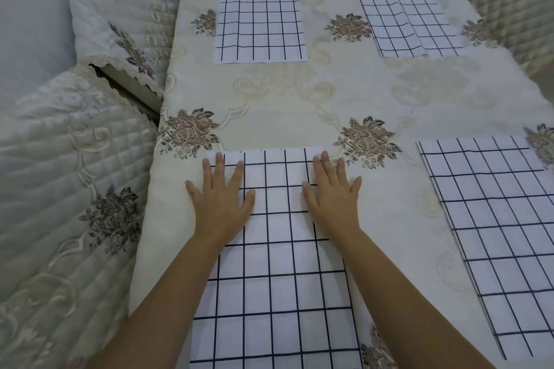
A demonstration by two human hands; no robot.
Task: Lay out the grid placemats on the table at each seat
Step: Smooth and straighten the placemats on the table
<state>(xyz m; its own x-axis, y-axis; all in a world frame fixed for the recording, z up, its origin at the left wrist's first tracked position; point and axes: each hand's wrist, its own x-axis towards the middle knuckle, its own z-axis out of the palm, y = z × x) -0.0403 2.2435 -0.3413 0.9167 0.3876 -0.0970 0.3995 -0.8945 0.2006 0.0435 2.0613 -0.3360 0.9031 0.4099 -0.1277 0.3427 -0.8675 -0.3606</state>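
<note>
A white placemat with a dark grid (275,272) lies flat on the near left part of the table (299,105), which wears a cream floral cloth. My left hand (221,198) presses its far left corner with fingers spread and straight. My right hand (332,195) lies flat on its far right corner, partly over the cloth. Three more grid placemats lie on the table: one at the far left (260,22), one at the far right (407,19) that looks like two overlapping layers, and one at the near right (494,234).
Quilted, embroidered chair covers stand along the left side: one near (66,189), one farther back (120,18). Another quilted chair back (509,3) rises at the far right. A dark gap (129,90) separates the two left chairs beside the table edge.
</note>
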